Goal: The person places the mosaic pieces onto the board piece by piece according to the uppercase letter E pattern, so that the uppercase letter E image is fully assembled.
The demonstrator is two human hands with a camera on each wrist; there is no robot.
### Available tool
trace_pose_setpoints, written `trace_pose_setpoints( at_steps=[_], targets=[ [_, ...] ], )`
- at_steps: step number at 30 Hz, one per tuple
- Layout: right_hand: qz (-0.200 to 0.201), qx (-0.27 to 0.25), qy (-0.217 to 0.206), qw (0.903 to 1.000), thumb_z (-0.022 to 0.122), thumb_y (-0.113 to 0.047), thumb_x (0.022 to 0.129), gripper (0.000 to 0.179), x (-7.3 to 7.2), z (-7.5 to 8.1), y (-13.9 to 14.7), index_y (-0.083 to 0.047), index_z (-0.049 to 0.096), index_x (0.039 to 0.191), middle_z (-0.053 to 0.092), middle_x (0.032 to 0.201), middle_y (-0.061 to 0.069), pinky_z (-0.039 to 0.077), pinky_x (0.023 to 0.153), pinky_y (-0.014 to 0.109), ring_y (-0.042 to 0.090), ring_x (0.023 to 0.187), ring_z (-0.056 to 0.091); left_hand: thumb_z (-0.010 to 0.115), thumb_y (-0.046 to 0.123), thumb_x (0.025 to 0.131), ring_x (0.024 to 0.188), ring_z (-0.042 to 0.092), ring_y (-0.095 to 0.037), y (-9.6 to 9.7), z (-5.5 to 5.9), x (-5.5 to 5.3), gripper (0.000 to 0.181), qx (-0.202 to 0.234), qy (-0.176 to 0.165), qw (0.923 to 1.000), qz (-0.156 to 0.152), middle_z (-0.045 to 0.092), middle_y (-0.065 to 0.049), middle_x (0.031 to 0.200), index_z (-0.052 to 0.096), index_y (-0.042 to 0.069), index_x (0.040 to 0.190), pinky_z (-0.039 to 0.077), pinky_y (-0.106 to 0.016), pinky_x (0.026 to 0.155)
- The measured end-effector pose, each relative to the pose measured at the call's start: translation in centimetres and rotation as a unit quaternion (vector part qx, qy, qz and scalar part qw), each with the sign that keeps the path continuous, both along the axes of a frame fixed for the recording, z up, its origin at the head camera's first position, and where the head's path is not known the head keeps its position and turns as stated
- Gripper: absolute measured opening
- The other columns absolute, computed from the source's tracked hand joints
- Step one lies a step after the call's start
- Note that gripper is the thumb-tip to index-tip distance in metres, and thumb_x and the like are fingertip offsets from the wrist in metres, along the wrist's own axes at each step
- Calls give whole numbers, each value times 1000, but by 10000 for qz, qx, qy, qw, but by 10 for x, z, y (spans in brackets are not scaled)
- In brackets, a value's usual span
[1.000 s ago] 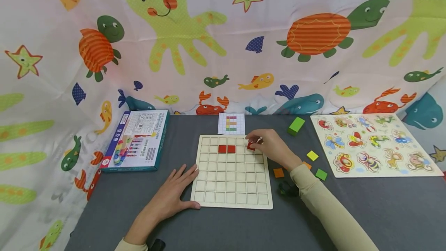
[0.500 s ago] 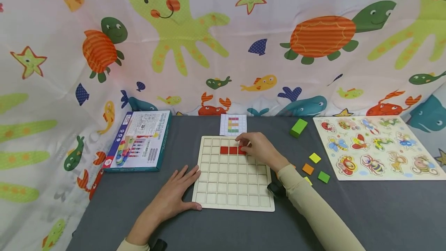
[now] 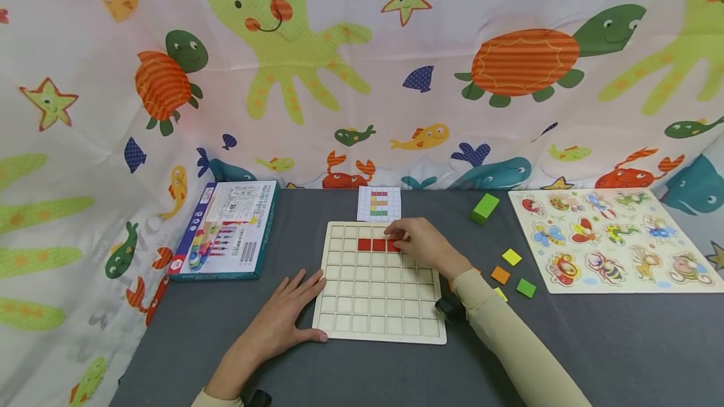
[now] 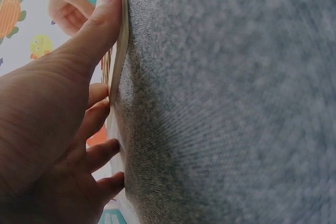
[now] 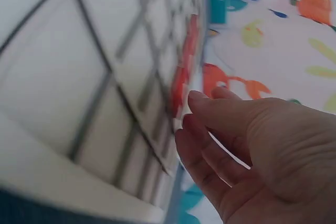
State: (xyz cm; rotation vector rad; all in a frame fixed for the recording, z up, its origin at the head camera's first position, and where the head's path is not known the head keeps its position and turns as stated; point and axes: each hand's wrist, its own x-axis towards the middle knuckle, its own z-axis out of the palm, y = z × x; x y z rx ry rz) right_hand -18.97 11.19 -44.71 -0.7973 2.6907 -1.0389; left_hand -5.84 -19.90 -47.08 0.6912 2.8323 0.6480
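A pale wooden grid board [image 3: 378,309] lies on the table, with a row of red square blocks [image 3: 371,244] in its second row from the top. At the right end of that row is my right hand [image 3: 427,247], its fingertips at the rightmost red block. The right wrist view shows the thumb [image 5: 220,108] and fingers a little apart beside the red blocks [image 5: 181,85], none visible between them; whether they touch is unclear. My left hand [image 3: 277,316] rests spread at the board's left edge, thumb at the lower left corner.
A printed pattern card [image 3: 379,204] lies behind the board. To the right are a green block [image 3: 484,208], loose yellow, orange and green blocks [image 3: 526,287] and an insect puzzle board [image 3: 611,237]. A boxed game [image 3: 226,231] lies at the left, before a patterned cloth backdrop.
My right hand has moved left along the board with a red block, which now sits beside the other two. Over the last half second it hardly moves. My left hand stays in place.
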Motion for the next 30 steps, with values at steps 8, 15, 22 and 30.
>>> trace_pose_setpoints(
  at_steps=[8,15,22,30],
  targets=[
    [-220,226,189,9993,69,-4,91,28,14,21,50,-1,68,118,70,106,10,57,85,41,21,92,63,76,59,72,147,21,-36,2,1,0,100,39,-50,10000,29,29,-2,160,38,12,152,17,-58,118],
    [-692,442,329,9961,70,0,89,29,25,18,110,1,68,117,70,106,14,56,85,47,28,95,65,73,63,72,147,21,-36,1,-1,-1,101,21,-51,10000,43,28,-2,160,37,13,153,16,-57,118],
    [-1350,577,277,9888,71,0,87,31,39,11,159,5,66,117,68,111,21,56,83,52,36,96,66,74,62,72,147,21,-37,-2,0,0,101,45,-48,10000,6,28,-3,160,38,12,152,16,-58,118],
    [-1526,885,194,9841,75,-2,84,31,48,5,181,7,67,112,69,99,17,55,73,45,28,85,63,75,60,73,146,21,-37,0,1,0,100,36,-113,9999,13,28,-3,160,39,11,152,16,-58,118]
  ],
)
